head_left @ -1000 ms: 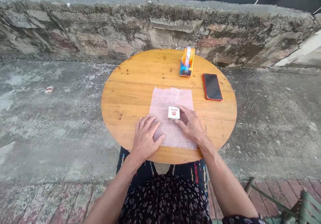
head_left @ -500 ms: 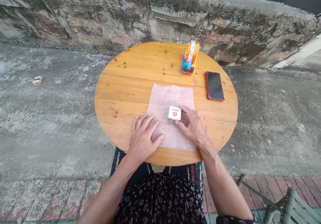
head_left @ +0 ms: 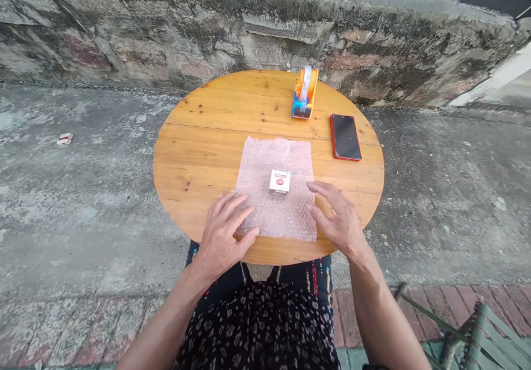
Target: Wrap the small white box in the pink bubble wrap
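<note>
A small white box (head_left: 280,182) with red print sits near the middle of a pinkish sheet of bubble wrap (head_left: 265,215), which lies flat on the round wooden table (head_left: 199,154). At the sheet's lower left edge is my left hand (head_left: 222,232), fingers spread and holding nothing; its fingertips overlap the wrap. My right hand (head_left: 338,218) is over the sheet's right edge, thumb and fingers apart with nothing between them. A gap separates it from the box.
Toward the back right stands an orange and blue tape dispenser (head_left: 305,93) with a roll in it. A phone in a red case (head_left: 345,136) lies on the right. Behind the table runs a stone wall (head_left: 166,38); a green chair (head_left: 485,331) is at lower right.
My right hand has let go of the white box and drawn away to the right. My left hand has shifted slightly left and down. The camera view has moved a little.
</note>
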Available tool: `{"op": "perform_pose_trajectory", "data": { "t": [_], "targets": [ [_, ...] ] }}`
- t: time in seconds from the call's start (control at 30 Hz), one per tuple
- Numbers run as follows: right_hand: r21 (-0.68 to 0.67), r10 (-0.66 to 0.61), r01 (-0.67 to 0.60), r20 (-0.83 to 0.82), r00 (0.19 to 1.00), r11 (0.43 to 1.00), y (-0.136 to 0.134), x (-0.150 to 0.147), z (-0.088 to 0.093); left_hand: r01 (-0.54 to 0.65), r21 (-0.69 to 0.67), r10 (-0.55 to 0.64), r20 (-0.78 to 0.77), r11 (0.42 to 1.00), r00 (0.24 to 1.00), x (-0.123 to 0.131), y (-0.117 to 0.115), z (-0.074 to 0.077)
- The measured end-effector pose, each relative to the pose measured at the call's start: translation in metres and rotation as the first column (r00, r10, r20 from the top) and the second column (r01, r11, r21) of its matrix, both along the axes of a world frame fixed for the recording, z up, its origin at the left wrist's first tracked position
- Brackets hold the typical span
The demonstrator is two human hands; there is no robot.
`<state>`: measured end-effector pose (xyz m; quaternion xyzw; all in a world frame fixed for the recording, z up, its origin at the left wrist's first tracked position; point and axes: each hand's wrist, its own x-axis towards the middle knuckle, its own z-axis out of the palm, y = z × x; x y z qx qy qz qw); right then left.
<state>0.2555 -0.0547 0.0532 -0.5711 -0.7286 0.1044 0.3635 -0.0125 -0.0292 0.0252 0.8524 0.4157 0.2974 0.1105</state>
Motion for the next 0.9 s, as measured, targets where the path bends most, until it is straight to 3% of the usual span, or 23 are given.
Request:
{"op": "perform_pose_trajectory", "data": {
  "t": [0.2, 0.3, 0.53, 0.73, 0.9],
  "targets": [
    [-0.088, 0.209, -0.2, 0.105, 0.972, 0.976, -0.03, -0.008, -0.007, 0.106, -0.019, -0.107, -0.036, 0.994, 0.994, -0.001, -0.012, 0.006],
    [-0.12, 0.242, -0.223, 0.175, 0.954, 0.967, -0.035, -0.017, -0.011, 0.107, -0.03, -0.108, -0.046, 0.994, 0.993, 0.001, -0.014, 0.005],
    [-0.057, 0.198, -0.19, 0.287, 0.937, 0.98, -0.032, -0.025, -0.02, 0.145, -0.045, -0.146, -0.039, 0.988, 0.988, 0.012, -0.02, 0.005],
    [-0.069, 0.195, -0.184, 0.212, 0.957, 0.98, -0.029, -0.021, -0.011, 0.174, -0.054, -0.177, -0.053, 0.983, 0.983, 0.031, -0.019, 0.006],
    [0.004, 0.08, -0.082, 0.176, 0.981, 0.997, 0.006, -0.008, 0.001, 0.182, -0.065, -0.184, -0.016, 0.981, 0.983, 0.039, -0.017, 0.0]
  ]
}}
